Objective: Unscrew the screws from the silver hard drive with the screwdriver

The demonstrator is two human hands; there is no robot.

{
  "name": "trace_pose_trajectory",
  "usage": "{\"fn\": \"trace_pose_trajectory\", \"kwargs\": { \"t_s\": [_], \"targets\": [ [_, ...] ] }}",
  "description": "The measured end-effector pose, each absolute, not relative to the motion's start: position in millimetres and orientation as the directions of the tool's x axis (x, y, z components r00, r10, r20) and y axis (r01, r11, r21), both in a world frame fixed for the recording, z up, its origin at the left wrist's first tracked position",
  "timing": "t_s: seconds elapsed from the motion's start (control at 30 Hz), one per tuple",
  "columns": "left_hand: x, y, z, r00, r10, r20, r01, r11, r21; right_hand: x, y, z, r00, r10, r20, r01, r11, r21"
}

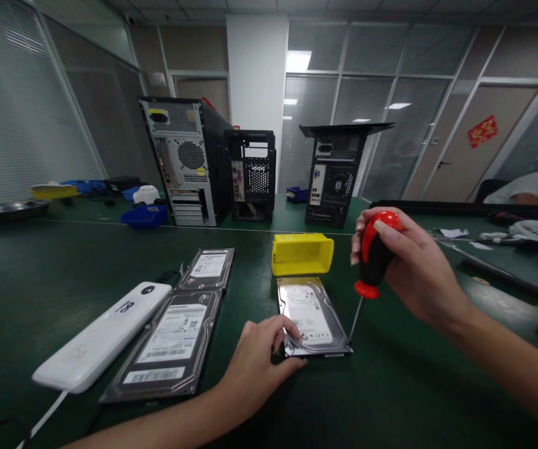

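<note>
A silver hard drive [310, 315] lies flat on the green table in front of me. My left hand [256, 358] rests on its near left corner, fingers pressing the edge. My right hand [407, 262] grips a red and black screwdriver [372, 257] held nearly upright, its thin shaft tip touching the drive's near right corner. A yellow plastic bin [301, 253] sits just behind the drive, its opening facing me.
Two more hard drives [170, 340] [208, 268] lie to the left beside a white power bank [100, 337]. Three computer towers [185, 159] [253, 174] [337, 171] stand at the back. A blue tray [145, 215] sits far left. Another person's arm [528, 190] rests far right.
</note>
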State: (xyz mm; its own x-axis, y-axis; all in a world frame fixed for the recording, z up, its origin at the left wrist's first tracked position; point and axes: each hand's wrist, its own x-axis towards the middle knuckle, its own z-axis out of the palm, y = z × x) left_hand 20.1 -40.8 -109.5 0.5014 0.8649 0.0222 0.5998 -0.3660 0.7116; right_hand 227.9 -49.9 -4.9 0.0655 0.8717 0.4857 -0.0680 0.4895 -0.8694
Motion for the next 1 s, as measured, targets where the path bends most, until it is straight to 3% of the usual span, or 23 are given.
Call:
{"fn": "trace_pose_trajectory", "kwargs": {
  "t_s": [0.37,0.77,1.0],
  "targets": [
    [19.2,-41.2,-111.1,0.509,0.86,0.022,0.598,-0.372,0.71,225.2,-51.0,-2.4,0.08,0.875,0.478,-0.157,0.484,-0.861],
    [20.1,-39.7,-111.5,0.503,0.864,0.021,0.607,-0.37,0.703,225.7,-50.9,-3.6,0.097,0.83,0.549,-0.099,0.557,-0.825],
    [19.8,-41.5,-112.0,0.498,0.867,0.012,0.608,-0.359,0.708,223.7,-53.4,-2.1,0.049,0.827,0.56,-0.209,0.557,-0.804]
  ]
}}
